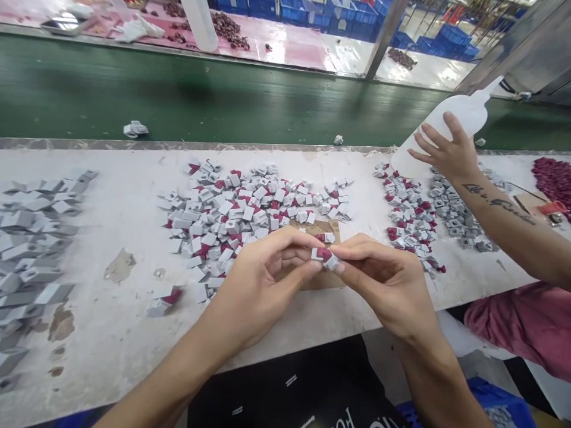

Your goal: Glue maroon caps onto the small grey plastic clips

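Between my two hands is a small grey and dark-red plastic part (325, 256), held over a piece of brown cardboard (317, 284). Thumb and forefinger of my left hand (267, 279) pinch its left side. From the right, my right hand (386, 282) pinches its other end the same way. Just behind it, another grey and red part lies on the cardboard. A wide heap of similar grey and red parts (250, 205) spreads over the white table (129, 345) beyond my left hand.
A co-worker's hand (450, 148) touches a white squeeze bottle (439, 128) at the right. Grey parts (35, 255) lie far left; dark-red pieces (553, 181) lie far right. Behind the table runs a green conveyor belt (267, 101). One loose part (164, 300) lies left of my arm.
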`<state>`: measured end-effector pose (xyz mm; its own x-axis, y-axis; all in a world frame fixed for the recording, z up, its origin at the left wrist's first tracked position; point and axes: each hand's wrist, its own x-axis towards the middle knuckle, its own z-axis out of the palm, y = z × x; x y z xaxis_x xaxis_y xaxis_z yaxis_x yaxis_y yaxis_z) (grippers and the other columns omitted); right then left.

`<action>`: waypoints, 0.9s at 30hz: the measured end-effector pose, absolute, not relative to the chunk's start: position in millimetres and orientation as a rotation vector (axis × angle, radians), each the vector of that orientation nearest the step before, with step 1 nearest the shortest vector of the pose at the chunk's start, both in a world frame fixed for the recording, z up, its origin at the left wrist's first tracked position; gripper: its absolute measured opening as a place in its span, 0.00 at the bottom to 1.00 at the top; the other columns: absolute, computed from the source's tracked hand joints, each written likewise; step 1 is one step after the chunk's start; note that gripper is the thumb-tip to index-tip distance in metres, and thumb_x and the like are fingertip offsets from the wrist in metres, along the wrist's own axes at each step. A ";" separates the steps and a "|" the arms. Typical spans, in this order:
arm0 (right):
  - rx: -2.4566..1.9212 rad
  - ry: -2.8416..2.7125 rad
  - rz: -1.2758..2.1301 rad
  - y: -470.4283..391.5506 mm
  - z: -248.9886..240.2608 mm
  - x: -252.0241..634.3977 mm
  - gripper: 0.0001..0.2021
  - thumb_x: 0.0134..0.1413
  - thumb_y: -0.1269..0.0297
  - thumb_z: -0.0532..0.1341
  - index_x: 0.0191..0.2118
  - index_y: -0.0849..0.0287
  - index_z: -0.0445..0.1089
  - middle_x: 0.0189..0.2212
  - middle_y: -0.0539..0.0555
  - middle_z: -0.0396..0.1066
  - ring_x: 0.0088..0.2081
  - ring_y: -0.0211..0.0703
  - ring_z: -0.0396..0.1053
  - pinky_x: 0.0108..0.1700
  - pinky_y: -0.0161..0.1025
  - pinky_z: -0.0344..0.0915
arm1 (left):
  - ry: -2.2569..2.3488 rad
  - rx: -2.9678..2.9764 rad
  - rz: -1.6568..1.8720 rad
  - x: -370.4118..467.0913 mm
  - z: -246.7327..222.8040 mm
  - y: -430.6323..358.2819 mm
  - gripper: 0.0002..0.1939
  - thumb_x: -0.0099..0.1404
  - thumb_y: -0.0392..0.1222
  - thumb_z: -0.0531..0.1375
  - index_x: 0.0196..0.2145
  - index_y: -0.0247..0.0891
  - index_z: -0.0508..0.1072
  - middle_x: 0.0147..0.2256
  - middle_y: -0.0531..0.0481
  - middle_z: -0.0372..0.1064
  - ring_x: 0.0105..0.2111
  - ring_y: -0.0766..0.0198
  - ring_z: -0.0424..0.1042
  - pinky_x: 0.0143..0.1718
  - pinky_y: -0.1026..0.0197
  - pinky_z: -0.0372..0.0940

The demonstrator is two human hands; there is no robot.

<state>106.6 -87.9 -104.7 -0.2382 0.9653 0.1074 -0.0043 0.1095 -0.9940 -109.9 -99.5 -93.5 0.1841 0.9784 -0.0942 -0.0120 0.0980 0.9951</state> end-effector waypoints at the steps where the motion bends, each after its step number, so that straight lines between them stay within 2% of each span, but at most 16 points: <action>1: -1.015 -1.452 1.306 -85.4 -104.3 106.7 0.10 0.68 0.69 0.77 0.48 0.43 0.92 0.45 0.52 0.91 0.49 0.50 0.88 0.52 0.47 0.87 | 1.116 1.232 0.994 -111.1 -92.8 -97.4 0.06 0.77 0.45 0.72 0.47 0.44 0.85 0.49 0.47 0.87 0.49 0.54 0.88 0.52 0.56 0.84; 4: -1.054 -1.580 1.343 -59.8 -103.2 106.4 0.08 0.70 0.62 0.77 0.52 0.45 0.91 0.50 0.54 0.90 0.51 0.52 0.88 0.53 0.49 0.89 | 1.211 1.318 0.894 -119.8 -90.0 -78.2 0.08 0.76 0.49 0.70 0.48 0.45 0.84 0.46 0.45 0.87 0.46 0.50 0.88 0.45 0.53 0.84; 6: -1.153 -1.739 1.245 -22.5 -101.6 103.8 0.15 0.69 0.59 0.77 0.58 0.47 0.90 0.55 0.57 0.89 0.52 0.55 0.88 0.54 0.53 0.89 | 1.387 1.436 0.856 -129.2 -86.2 -52.0 0.10 0.73 0.51 0.70 0.47 0.44 0.85 0.46 0.43 0.87 0.44 0.47 0.88 0.43 0.50 0.83; 8: -1.320 -1.871 0.996 28.9 -99.6 97.7 0.21 0.68 0.65 0.75 0.64 0.52 0.86 0.61 0.60 0.86 0.54 0.58 0.87 0.57 0.57 0.88 | 1.630 1.561 0.869 -140.3 -81.3 -16.6 0.13 0.71 0.52 0.71 0.46 0.42 0.86 0.50 0.40 0.87 0.44 0.46 0.86 0.45 0.47 0.82; 10: -1.493 -1.897 0.747 85.9 -98.6 88.2 0.25 0.68 0.76 0.68 0.68 0.60 0.83 0.70 0.66 0.80 0.61 0.61 0.83 0.66 0.61 0.82 | 1.818 1.617 0.883 -151.3 -77.6 23.0 0.20 0.73 0.56 0.69 0.48 0.36 0.87 0.54 0.38 0.86 0.50 0.44 0.85 0.51 0.45 0.79; 12: -1.548 -1.882 0.663 137.6 -100.2 76.6 0.30 0.65 0.85 0.63 0.69 0.68 0.80 0.75 0.71 0.73 0.69 0.63 0.77 0.76 0.61 0.71 | 1.889 1.604 0.890 -161.0 -77.6 61.1 0.32 0.76 0.62 0.62 0.54 0.27 0.85 0.57 0.36 0.85 0.57 0.40 0.83 0.58 0.43 0.76; 14: -1.543 -1.889 0.668 176.6 -104.4 65.2 0.31 0.60 0.88 0.61 0.66 0.70 0.82 0.76 0.71 0.71 0.73 0.63 0.74 0.80 0.59 0.65 | 1.912 1.582 0.878 -169.1 -81.8 94.0 0.38 0.80 0.66 0.56 0.57 0.21 0.82 0.59 0.34 0.84 0.62 0.39 0.82 0.62 0.42 0.74; 16: -1.537 -1.905 0.701 200.8 -109.5 55.8 0.27 0.56 0.88 0.63 0.59 0.67 0.86 0.72 0.68 0.77 0.72 0.65 0.74 0.80 0.60 0.64 | 1.942 1.560 0.862 -175.9 -89.1 120.2 0.36 0.83 0.65 0.55 0.52 0.23 0.83 0.57 0.35 0.84 0.61 0.42 0.83 0.64 0.41 0.75; 18: -1.539 -1.897 0.733 212.1 -112.8 49.4 0.19 0.56 0.84 0.67 0.50 0.64 0.88 0.61 0.67 0.85 0.67 0.67 0.77 0.79 0.65 0.65 | 1.974 1.547 0.842 -181.3 -96.3 138.7 0.33 0.87 0.60 0.54 0.46 0.26 0.84 0.55 0.39 0.85 0.58 0.48 0.85 0.64 0.41 0.76; 20: -1.529 -1.863 0.762 212.2 -112.6 46.6 0.13 0.58 0.80 0.69 0.45 0.62 0.87 0.52 0.66 0.88 0.62 0.67 0.81 0.75 0.66 0.69 | 2.006 1.541 0.830 -185.2 -100.6 148.2 0.27 0.88 0.57 0.57 0.47 0.29 0.84 0.54 0.41 0.85 0.55 0.53 0.86 0.62 0.43 0.77; 22: -1.487 -1.821 0.811 200.7 -109.2 48.5 0.12 0.63 0.77 0.68 0.49 0.64 0.87 0.48 0.66 0.88 0.55 0.63 0.84 0.69 0.62 0.77 | 2.023 1.551 0.831 -188.4 -100.6 146.6 0.23 0.85 0.56 0.63 0.52 0.30 0.83 0.56 0.40 0.83 0.54 0.54 0.85 0.62 0.45 0.78; 23: -1.454 -1.802 0.849 190.1 -106.8 51.6 0.13 0.65 0.74 0.68 0.53 0.64 0.86 0.47 0.66 0.88 0.52 0.59 0.85 0.65 0.59 0.80 | 2.025 1.565 0.836 -190.0 -98.9 141.0 0.24 0.84 0.57 0.64 0.55 0.29 0.82 0.57 0.39 0.82 0.56 0.52 0.84 0.64 0.45 0.77; 25: -1.375 -1.764 0.944 158.3 -101.8 63.2 0.16 0.70 0.69 0.68 0.60 0.63 0.84 0.47 0.64 0.88 0.46 0.54 0.87 0.57 0.55 0.85 | 2.015 1.611 0.846 -194.1 -93.6 119.1 0.29 0.84 0.58 0.59 0.59 0.26 0.78 0.60 0.35 0.81 0.62 0.45 0.81 0.66 0.43 0.73; 27: -1.310 -1.749 1.017 114.0 -98.6 82.3 0.17 0.71 0.61 0.71 0.61 0.59 0.85 0.45 0.61 0.88 0.43 0.54 0.87 0.51 0.54 0.87 | 2.013 1.656 0.830 -199.2 -87.8 82.9 0.26 0.82 0.52 0.58 0.63 0.26 0.76 0.62 0.32 0.81 0.64 0.43 0.80 0.67 0.42 0.71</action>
<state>82.3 114.0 -98.6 -0.2290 0.9697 0.0846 0.4057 0.1741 -0.8973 -199.2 82.9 -87.8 -0.2160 0.9744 0.0618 0.7348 0.1205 0.6675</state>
